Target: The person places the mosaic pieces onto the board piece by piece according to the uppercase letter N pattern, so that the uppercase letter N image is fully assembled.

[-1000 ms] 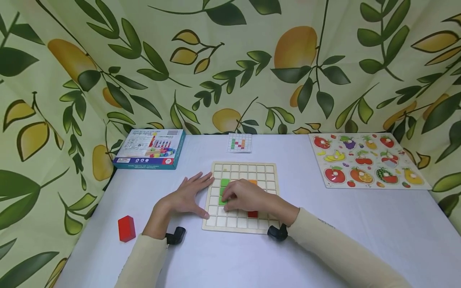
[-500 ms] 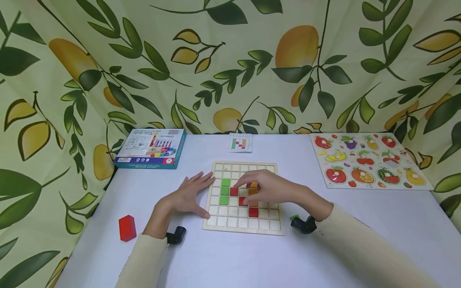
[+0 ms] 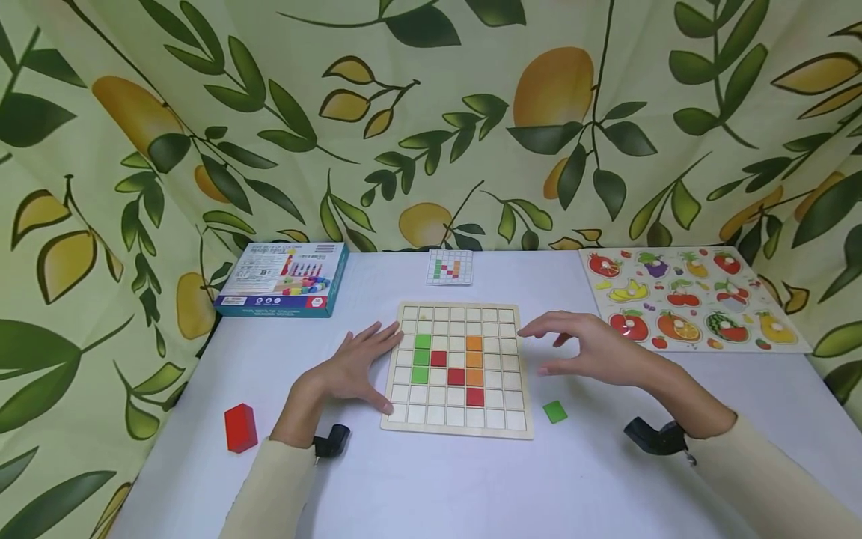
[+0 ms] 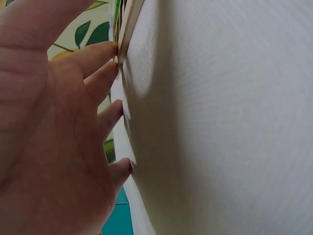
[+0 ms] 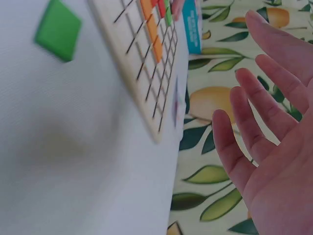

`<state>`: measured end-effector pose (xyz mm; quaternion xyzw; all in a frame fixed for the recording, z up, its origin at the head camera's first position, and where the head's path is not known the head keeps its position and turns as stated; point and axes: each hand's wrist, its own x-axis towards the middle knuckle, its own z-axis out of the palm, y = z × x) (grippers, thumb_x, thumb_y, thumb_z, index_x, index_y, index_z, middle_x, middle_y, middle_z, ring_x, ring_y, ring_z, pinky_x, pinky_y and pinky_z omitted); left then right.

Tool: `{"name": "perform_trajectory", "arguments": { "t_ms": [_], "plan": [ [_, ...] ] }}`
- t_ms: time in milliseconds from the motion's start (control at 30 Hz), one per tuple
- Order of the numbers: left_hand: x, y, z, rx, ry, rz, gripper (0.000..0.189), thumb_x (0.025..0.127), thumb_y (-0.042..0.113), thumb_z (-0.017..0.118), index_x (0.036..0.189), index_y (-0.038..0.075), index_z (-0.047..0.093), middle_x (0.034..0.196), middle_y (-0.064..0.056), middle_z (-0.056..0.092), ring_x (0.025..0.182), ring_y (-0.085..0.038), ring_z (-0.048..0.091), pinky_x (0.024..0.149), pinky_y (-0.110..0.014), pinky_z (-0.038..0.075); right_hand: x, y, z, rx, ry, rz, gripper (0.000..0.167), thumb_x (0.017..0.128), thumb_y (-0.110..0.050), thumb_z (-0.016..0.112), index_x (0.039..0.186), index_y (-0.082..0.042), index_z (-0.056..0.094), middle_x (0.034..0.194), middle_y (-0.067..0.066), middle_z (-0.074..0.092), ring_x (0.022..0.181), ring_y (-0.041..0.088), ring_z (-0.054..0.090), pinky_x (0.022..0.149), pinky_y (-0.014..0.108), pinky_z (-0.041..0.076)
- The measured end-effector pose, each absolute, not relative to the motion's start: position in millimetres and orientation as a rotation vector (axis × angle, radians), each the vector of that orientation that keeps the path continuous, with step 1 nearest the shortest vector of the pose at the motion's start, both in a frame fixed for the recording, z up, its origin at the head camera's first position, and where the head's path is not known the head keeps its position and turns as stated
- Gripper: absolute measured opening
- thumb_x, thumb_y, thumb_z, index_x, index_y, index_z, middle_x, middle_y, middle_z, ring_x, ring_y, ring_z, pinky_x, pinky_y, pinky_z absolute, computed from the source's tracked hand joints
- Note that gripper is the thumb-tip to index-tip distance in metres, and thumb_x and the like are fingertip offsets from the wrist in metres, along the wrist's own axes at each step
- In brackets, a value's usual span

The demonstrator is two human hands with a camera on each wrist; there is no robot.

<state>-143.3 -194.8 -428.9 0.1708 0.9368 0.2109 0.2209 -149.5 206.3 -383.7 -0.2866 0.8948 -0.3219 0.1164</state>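
A wooden grid board (image 3: 441, 416) lies mid-table. Set in its cells are a column of green tiles (image 3: 420, 358), a diagonal of red tiles (image 3: 456, 376) and a column of orange tiles (image 3: 474, 360). My left hand (image 3: 353, 367) is spread at the board's left side, thumb and fingertips at its edge. In the left wrist view, the fingers (image 4: 100, 78) reach that edge. To the right of the board, my right hand (image 3: 595, 348) hovers with fingers apart, holding nothing. A loose green tile (image 3: 555, 412) lies on the cloth below it, also seen in the right wrist view.
Back left is a teal box (image 3: 279, 281); a small pattern card (image 3: 450, 267) lies behind the board. A fruit puzzle board (image 3: 697, 314) sits at the back right. A red block (image 3: 240, 428) stands left of my left forearm. Patterned cloth hangs behind the table.
My right hand has lifted from the green and red tiles and moved right, off the board. The tiles and the loose green tile are now uncovered. My left hand stays put.
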Motion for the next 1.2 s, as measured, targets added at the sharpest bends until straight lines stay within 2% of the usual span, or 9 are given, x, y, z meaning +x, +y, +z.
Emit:
{"name": "perform_trajectory", "arguments": {
  "t_ms": [67, 200, 300, 500, 700, 1000, 1200],
  "plan": [
    [-142.9, -194.2, -429.0, 0.464, 2.588, 0.585, 0.122, 0.062, 0.05, 0.094, 0.162, 0.021, 0.03, 0.174, 0.003, 0.016, 0.163, -0.032, 0.005, 0.129, -0.067, 0.0, -144.9, 216.6, -387.7, -0.815, 2.628, -0.94, 0.054, 0.08, -0.027, 0.088, 0.13, -0.021, 0.069, 0.132, -0.004, 0.07, 0.118, 0.02, 0.065, 0.09, 0.026, 0.059],
    [-142.0, -194.3, -430.5, 0.463, 2.59, 0.589, 0.122, 0.062, 0.049, 0.094, 0.162, 0.021, 0.031, 0.174, 0.003, 0.017, 0.163, -0.032, 0.005, 0.129, -0.067, 0.001, -136.2, 232.7, -397.5, -0.759, 2.604, -0.958, 0.056, 0.08, -0.032, 0.087, 0.13, -0.017, 0.068, 0.131, -0.002, 0.071, 0.119, 0.024, 0.065, 0.09, 0.024, 0.058],
    [-141.3, -195.0, -432.7, 0.467, 2.592, 0.591, 0.122, 0.061, 0.05, 0.095, 0.162, 0.021, 0.031, 0.174, 0.002, 0.018, 0.163, -0.033, 0.005, 0.129, -0.067, 0.001, -131.1, 240.6, -405.1, -0.728, 2.572, -0.956, 0.057, 0.08, -0.035, 0.087, 0.13, -0.018, 0.068, 0.132, -0.002, 0.071, 0.121, 0.024, 0.064, 0.09, 0.022, 0.057],
    [-139.8, -197.6, -434.3, 0.472, 2.595, 0.581, 0.123, 0.061, 0.052, 0.094, 0.162, 0.021, 0.031, 0.174, 0.002, 0.018, 0.163, -0.034, 0.006, 0.128, -0.068, 0.002, -124.1, 246.0, -420.6, -0.744, 2.505, -0.946, 0.055, 0.08, -0.036, 0.086, 0.129, -0.022, 0.069, 0.132, -0.002, 0.071, 0.116, 0.015, 0.064, 0.09, 0.02, 0.055],
    [-139.4, -200.8, -433.0, 0.478, 2.601, 0.57, 0.123, 0.061, 0.052, 0.094, 0.162, 0.021, 0.03, 0.174, 0.002, 0.018, 0.163, -0.035, 0.007, 0.128, -0.069, 0.002, -121.7, 243.9, -436.4, -0.818, 2.449, -0.985, 0.055, 0.079, -0.039, 0.086, 0.128, -0.021, 0.07, 0.128, -0.001, 0.072, 0.106, 0.005, 0.063, 0.087, 0.019, 0.054],
    [-141.5, -200.5, -433.0, 0.487, 2.605, 0.578, 0.123, 0.061, 0.053, 0.094, 0.162, 0.021, 0.03, 0.174, 0.003, 0.017, 0.163, -0.034, 0.007, 0.128, -0.068, 0.002, -119.7, 241.0, -441.8, -0.805, 2.408, -1.002, 0.053, 0.08, -0.04, 0.086, 0.128, -0.025, 0.07, 0.128, -0.004, 0.071, 0.11, 0.001, 0.06, 0.089, 0.018, 0.052],
    [-143.7, -198.6, -434.6, 0.482, 2.605, 0.587, 0.123, 0.061, 0.053, 0.094, 0.162, 0.022, 0.03, 0.174, 0.003, 0.017, 0.163, -0.033, 0.006, 0.129, -0.067, 0.001, -119.1, 239.2, -442.1, -0.802, 2.417, -0.984, 0.051, 0.079, -0.04, 0.086, 0.127, -0.028, 0.07, 0.127, -0.007, 0.072, 0.114, -0.001, 0.061, 0.099, 0.017, 0.053]
  ]
}}
